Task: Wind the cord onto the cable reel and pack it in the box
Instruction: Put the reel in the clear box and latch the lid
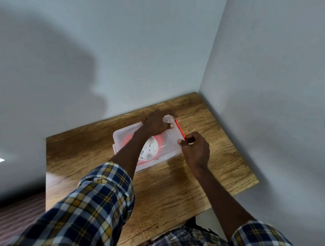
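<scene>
Right hand (195, 149) is curled at the near right corner of the box lid (168, 139), thumb and fingers pinching around the lower end of the orange latch (179, 129); whether the clip is fully snapped down can't be told, the frame is soft there. Left hand (156, 125) lies across the far right part of the lid, fingers spread fairly flat and pressing down, thumb near the latch's upper end, holding nothing. Under them sits the clear plastic storage box (121, 142) on the wooden table (208, 177), pushed toward the wall corner. The cable reel (150, 150), orange body with a white socket face, lies flat inside the box, seen through the lid; cord looks already wound. Judged handling: thin clear plastic is light, slick, a bit flexy, so the lid likely needs pressing at the rim while the stiff latch snaps over; with the reel inside, best lifted from both short ends. Plaid sleeves (98, 202) on both arms.
</scene>
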### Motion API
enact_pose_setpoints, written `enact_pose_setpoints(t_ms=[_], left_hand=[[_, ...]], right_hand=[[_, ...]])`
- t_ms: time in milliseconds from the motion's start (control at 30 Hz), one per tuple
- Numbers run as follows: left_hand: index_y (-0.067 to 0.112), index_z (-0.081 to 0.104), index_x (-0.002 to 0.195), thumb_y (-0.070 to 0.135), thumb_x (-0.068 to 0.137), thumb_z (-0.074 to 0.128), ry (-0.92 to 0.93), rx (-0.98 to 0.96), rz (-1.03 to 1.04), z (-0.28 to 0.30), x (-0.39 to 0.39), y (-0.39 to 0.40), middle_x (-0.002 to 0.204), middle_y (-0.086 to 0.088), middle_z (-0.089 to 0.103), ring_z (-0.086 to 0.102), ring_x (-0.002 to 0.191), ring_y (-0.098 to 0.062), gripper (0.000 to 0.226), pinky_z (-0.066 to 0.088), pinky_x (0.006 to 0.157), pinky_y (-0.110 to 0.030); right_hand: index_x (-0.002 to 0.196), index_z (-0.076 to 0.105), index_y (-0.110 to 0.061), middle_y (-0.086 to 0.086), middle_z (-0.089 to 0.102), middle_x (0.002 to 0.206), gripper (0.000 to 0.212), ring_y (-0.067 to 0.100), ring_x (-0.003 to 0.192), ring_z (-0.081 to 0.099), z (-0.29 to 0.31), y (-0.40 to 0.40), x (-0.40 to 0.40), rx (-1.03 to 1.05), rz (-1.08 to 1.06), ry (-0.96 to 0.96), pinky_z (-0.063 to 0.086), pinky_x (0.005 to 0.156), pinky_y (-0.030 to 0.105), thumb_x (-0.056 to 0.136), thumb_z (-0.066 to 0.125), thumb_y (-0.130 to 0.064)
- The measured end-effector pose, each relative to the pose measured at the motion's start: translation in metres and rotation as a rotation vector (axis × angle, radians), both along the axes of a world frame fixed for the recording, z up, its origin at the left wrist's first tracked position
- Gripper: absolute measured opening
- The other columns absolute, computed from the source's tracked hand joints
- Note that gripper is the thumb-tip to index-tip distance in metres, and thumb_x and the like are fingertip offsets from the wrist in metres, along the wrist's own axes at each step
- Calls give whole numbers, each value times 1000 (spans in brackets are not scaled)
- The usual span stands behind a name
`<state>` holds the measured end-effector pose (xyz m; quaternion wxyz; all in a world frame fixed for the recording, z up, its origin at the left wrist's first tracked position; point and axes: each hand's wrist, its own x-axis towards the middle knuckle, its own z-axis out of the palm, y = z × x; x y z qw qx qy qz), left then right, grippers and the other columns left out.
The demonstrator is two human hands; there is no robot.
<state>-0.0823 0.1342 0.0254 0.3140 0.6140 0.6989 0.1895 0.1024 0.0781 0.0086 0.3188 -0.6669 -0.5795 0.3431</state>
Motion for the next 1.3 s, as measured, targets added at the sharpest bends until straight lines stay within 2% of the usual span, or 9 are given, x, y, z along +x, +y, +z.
enact_pose_setpoints(t_ms=[133,233,367,467,533,800,1000,1133,1300], left_hand=[[34,54,149,26,98,70,68,129,177,-3,-12,-40,160,-2,47,35,152,-27,53,21,123,-59],[28,50,153,27,101,67,45,238,591,-14,-32,-99,163,-3,42,30,155,-27,54,13,125,-53],[16,52,145,49,100,66,-191,116,1054,-30,-43,-169,146,-10,57,55,133,-35,58,40,113,-60],[10,73,121,57,99,64,-673,-2,984,-32,-45,-199,115,-6,77,76,97,-23,52,61,86,-48],[18,80,103,63,98,62,-779,-65,878,-32,-48,-214,94,-2,83,78,81,-14,49,58,73,-37],[21,79,104,69,88,71,-860,21,927,-43,-41,-219,99,-4,82,79,89,-21,51,60,68,-33],[12,63,101,40,94,78,-549,313,1084,-49,-24,-207,94,-17,72,66,75,-18,33,56,65,-37],[21,57,91,37,94,78,-294,381,1130,-50,-12,-201,81,-6,66,63,68,-23,26,53,56,-42],[24,49,97,35,96,74,-21,385,1102,-51,-3,-193,85,10,51,46,68,-4,27,35,55,-20]], right_hand=[[122,62,-16,7,61,120,46,25,108,61,8,-3,-3,243,195,-419,57,85,42,82,85,-26],[120,66,-20,5,60,126,40,23,112,60,21,-3,-25,383,356,-357,57,90,39,84,83,-18],[113,71,-22,-3,68,124,23,15,113,63,34,-3,-72,373,664,-172,54,100,31,91,74,-17],[116,72,-23,-4,71,125,22,17,115,64,39,0,-112,332,979,-207,50,104,35,95,67,-18],[113,72,-24,-3,72,121,19,21,112,65,40,4,-140,329,1164,-309,50,98,37,97,63,-21],[124,66,-43,-7,56,148,28,24,139,46,20,23,-198,147,1388,-627,25,109,50,101,52,-51],[132,63,-51,-2,37,165,42,34,152,27,14,26,-206,87,1390,-696,19,113,56,97,48,-68],[108,77,-44,-13,68,133,28,20,133,50,12,28,-199,54,1299,-431,22,97,42,91,64,-62],[95,78,-40,-15,74,114,16,14,119,57,16,23,-197,39,1247,-366,27,101,42,87,73,-53]])
